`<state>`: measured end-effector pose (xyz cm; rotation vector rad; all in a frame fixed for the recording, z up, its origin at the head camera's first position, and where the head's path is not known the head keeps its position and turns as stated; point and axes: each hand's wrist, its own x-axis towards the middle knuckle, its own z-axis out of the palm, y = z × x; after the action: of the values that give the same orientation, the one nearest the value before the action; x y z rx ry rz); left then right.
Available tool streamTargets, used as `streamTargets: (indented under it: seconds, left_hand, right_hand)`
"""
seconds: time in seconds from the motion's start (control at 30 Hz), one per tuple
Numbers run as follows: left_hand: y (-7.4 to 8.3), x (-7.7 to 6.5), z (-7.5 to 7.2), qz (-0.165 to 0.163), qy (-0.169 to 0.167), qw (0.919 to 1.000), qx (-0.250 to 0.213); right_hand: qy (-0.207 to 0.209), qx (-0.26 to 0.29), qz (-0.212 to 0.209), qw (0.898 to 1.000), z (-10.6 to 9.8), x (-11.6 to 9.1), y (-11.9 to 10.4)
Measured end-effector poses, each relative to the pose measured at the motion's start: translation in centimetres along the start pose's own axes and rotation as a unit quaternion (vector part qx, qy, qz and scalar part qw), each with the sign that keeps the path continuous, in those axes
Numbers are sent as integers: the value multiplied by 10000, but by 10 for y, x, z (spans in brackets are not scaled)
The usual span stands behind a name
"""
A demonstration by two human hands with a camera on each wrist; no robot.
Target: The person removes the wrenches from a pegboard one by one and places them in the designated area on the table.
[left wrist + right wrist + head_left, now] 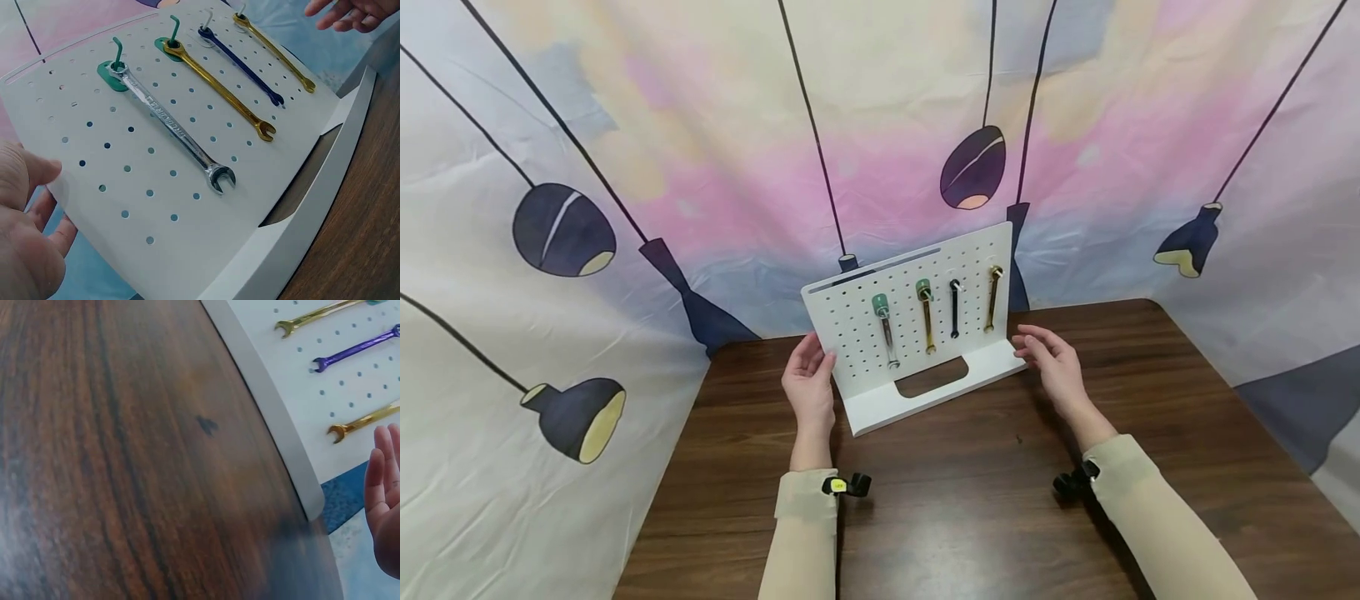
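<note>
A white pegboard stand (859,354) sits toward the back of the table, turned slightly. My left hand (811,387) grips its left edge, thumb on the front face and fingers behind. Combination wrenches hang on its hooks: a silver wrench (172,125), a gold wrench (219,90), a dark blue-purple wrench (244,67) and, rightmost, another gold wrench (282,55). Green pads back the two left hooks. Beside the stand's right end, my right hand (1055,367) is held with loosely extended fingers, holding nothing.
The stand's base (880,408) has a long cut-out in front. Dark wood-grain tabletop (955,500) extends under both forearms. Behind hangs a cloth backdrop (730,192) with printed lamps. A small dark mark (206,425) shows on the wood.
</note>
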<state>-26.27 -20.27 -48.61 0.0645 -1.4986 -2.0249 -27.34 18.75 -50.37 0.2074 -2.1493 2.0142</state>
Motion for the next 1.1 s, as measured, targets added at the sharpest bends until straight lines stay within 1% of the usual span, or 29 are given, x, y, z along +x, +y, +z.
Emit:
streamTargets:
  seconds: [0.13, 0.27, 0.4, 0.8, 0.93, 1.1]
  left_hand:
    - [-5, 0, 0, 73, 30, 10000, 59]
    - [-9, 2, -6, 193, 77, 9997, 86]
    - [-11, 4, -9, 272, 20, 9996, 83]
    - [-7, 8, -10, 94, -113, 9993, 356]
    - [-5, 8, -9, 46, -134, 9991, 403]
    - [-5, 8, -10, 24, -125, 9994, 337]
  right_hand:
    - [29, -105, 63, 9999, 3, 7, 15]
    - [-70, -236, 43, 9997, 7, 9, 21]
    - [-99, -230, 21, 9997, 9, 12, 25]
    - [-88, -410, 81, 9991, 5, 20, 23]
    - [-88, -326, 134, 9993, 3, 21, 22]
    - [-101, -187, 192, 9996, 2, 26, 20]
